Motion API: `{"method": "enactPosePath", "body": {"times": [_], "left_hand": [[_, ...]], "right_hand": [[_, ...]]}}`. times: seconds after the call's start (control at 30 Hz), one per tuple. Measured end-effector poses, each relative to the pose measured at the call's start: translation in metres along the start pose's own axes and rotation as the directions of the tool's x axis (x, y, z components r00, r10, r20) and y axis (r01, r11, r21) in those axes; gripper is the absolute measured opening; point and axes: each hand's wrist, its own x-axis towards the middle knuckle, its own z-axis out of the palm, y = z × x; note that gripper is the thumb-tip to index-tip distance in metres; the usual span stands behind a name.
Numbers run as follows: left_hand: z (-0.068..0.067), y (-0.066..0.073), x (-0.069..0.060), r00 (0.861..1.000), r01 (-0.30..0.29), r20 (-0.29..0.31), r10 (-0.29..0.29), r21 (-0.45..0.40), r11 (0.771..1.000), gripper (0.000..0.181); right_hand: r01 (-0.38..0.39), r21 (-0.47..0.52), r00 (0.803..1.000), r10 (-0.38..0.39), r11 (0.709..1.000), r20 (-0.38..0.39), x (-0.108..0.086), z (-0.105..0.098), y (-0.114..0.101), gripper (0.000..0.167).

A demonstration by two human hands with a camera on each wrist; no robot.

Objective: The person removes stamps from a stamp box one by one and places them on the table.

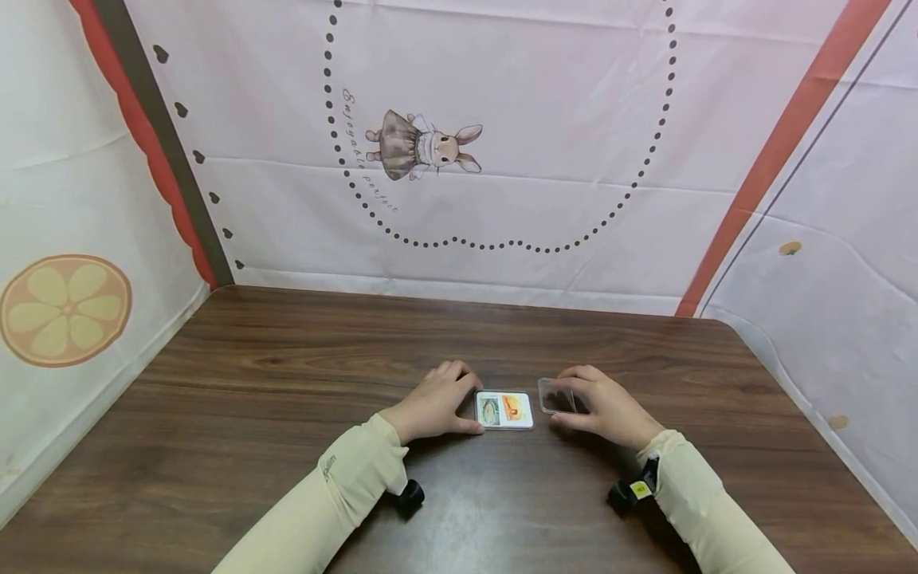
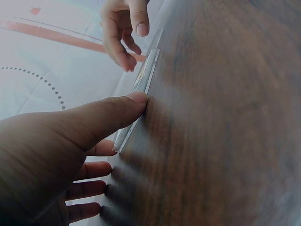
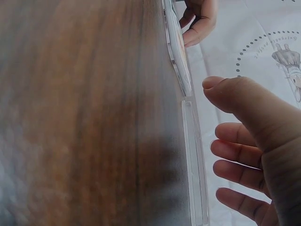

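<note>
So the biggest thing we've got is the pale cloth (image 1: 545,104) hung round the back and both sides, wrinkly in places. Under it is the dark wood-grain table (image 1: 344,343), with some glare toward the near side. Two cream sleeves (image 1: 344,478) come in from the bottom. Next size down, we see an orange slice (image 1: 66,311) printed on the left side and a sideways rabbit (image 1: 423,145) on the back.

Then our hands. The left hand (image 1: 433,402) has thumb and index finger pinching the left end of a clear card case (image 1: 504,410), thumb on the near edge, index on the far corner; the other fingers are spread behind. We can't tell whether the case sits fully flat. The right hand (image 1: 602,402) is released, thumb and fingers apart and loosely bent above a shallow clear plastic piece (image 1: 555,400) lying on the tabletop. That piece is just right of the case, with a narrow gap in the head view.

Smaller still, we've a black wrist camera (image 1: 410,498) below the left cuff. Tiniest bits: two little pictures inside the case, an orange scene (image 1: 515,408) and a greenish round shape (image 1: 491,411).
</note>
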Motion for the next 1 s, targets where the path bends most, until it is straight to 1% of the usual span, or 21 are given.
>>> {"method": "enactPosePath", "body": {"times": [0.37,0.67,1.0], "left_hand": [[-0.0002,-0.0001,0.0002,1.0,0.008,0.005,-0.008,0.005,1.0,0.055],[-0.0009,0.0006,-0.0009,1.0,-0.004,-0.009,0.004,-0.003,1.0,0.055],[-0.0006,0.0011,-0.0007,1.0,0.0,0.0,0.0,0.003,1.0,0.055]], "right_hand": [[-0.002,0.001,1.0,0.002,1.0,0.002,0.0002,0.0001,-0.0018,0.041],[0.03,-0.012,0.999,-0.03,0.999,-0.023,0.0007,0.0026,-0.0009,0.04],[0.022,-0.001,1.0,-0.022,1.0,-0.002,0.0002,0.002,-0.0016,0.04]]}}
